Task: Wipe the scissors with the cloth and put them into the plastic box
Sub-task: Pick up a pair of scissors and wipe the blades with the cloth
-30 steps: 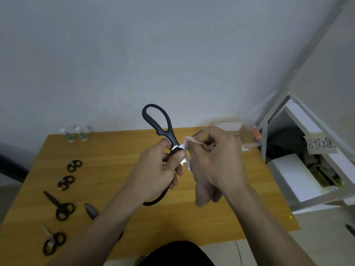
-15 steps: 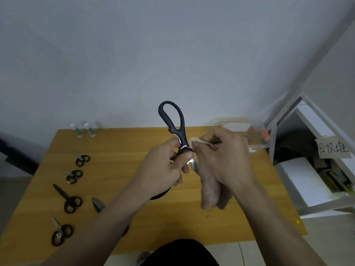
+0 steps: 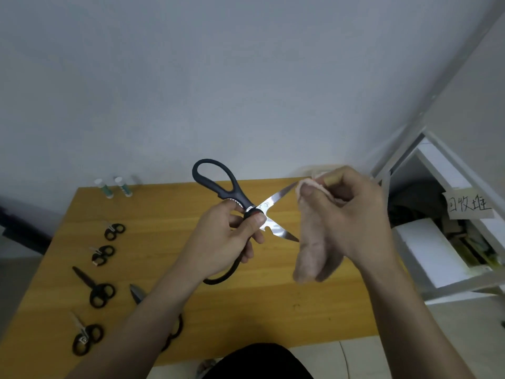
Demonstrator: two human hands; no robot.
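Large black-handled scissors are held above the wooden table with their blades spread wide. My left hand grips them at the pivot and lower handle. My right hand pinches a pinkish cloth around the tip of the upper blade; the rest of the cloth hangs down past the lower blade's tip. The plastic box is clear and mostly hidden behind my right hand at the table's far right.
Several small black scissors lie in a column on the table's left, another pair partly under my left forearm. Two small bottles stand at the far left edge. A white shelf with a paper label stands to the right.
My right hand slid the cloth outward along the upper blade from the pivot to the tip, baring both shiny blades. The scissors stay in my left hand, blades now spread wide.
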